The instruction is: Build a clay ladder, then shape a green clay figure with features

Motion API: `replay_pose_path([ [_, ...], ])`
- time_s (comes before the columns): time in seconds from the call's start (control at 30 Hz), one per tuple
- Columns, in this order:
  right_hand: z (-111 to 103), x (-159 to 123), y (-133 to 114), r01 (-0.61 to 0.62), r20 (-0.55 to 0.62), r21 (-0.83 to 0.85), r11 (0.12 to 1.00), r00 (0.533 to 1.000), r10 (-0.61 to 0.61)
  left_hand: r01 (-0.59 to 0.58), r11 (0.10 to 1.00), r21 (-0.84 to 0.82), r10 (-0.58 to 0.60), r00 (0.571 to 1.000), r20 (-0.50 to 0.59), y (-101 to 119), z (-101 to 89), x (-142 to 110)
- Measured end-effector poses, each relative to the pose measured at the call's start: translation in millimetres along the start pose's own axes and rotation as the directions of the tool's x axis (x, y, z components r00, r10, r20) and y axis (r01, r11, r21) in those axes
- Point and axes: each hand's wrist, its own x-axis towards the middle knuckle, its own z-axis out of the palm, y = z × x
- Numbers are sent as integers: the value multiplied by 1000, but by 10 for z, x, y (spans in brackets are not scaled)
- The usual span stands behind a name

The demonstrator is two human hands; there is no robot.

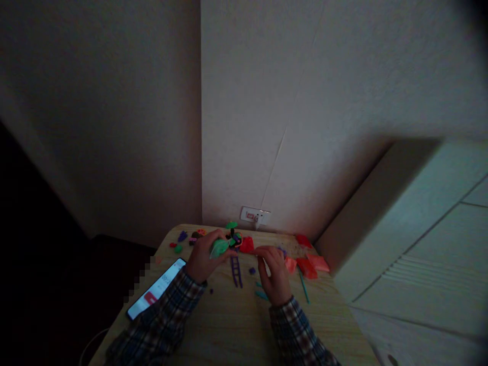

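Observation:
My left hand [204, 259] is closed around a pale green, partly see-through piece [220, 248] that looks like a small bag of modelling clay. Just beyond its fingers is a small dark figure [236, 240] with purple and orange bits, below a green cap-like piece [231, 224]; whether the hand also grips these I cannot tell. My right hand [275, 274] has thumb and fingers drawn together in a pinch near a red piece [247, 245]; what lies between the fingertips is too small to make out. Between the hands, a purple ladder [236, 272] lies on the wooden table.
A lit phone [157, 288] lies at the table's left edge. Red packets [307, 268] and a teal stick [303, 285] lie right. Teal pieces [261, 294] are beside my right hand, purple [182, 236] and green [178, 248] lumps far left. A wall socket [255, 215] is behind.

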Motion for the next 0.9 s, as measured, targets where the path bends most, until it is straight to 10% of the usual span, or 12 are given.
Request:
replay_pose_path([
  [0.43,-227,384,-595,-49,-122,26,998,991,52,-111,975,-192,102,993,-54,61,167,146],
  [0.9,-392,-1040,60,-481,123,-477,735,792,598,55,983,-175,-47,998,47,257,564,-117],
])
